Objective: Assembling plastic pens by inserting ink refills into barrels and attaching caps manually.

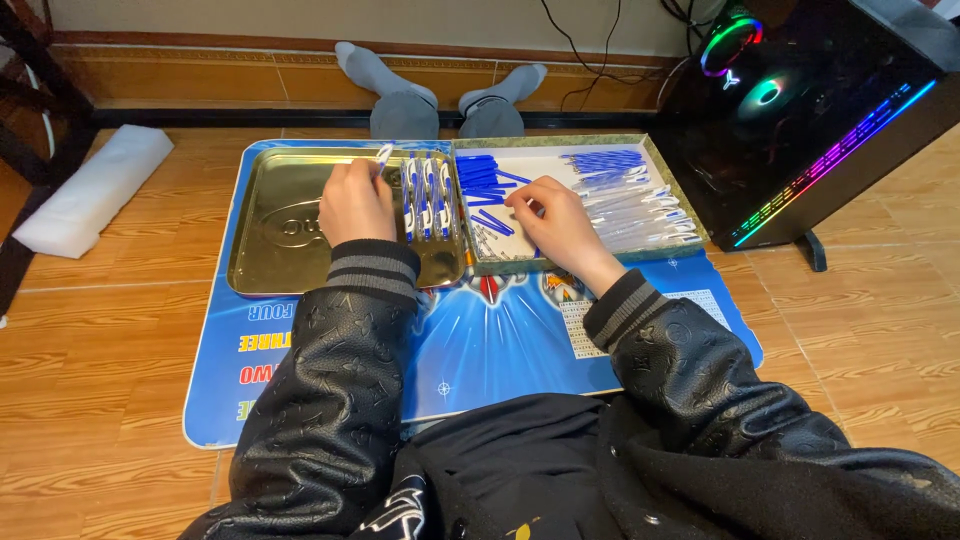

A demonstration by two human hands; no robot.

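Pens (427, 196) lie in a row in a gold metal tray (280, 225) on a blue mat (500, 340); the left hand (355, 203) pinches a pen barrel (383, 156) above them, while the right hand (555, 215), fingers loosely curled, touches blue caps (480, 180) in the neighbouring box (690, 215).
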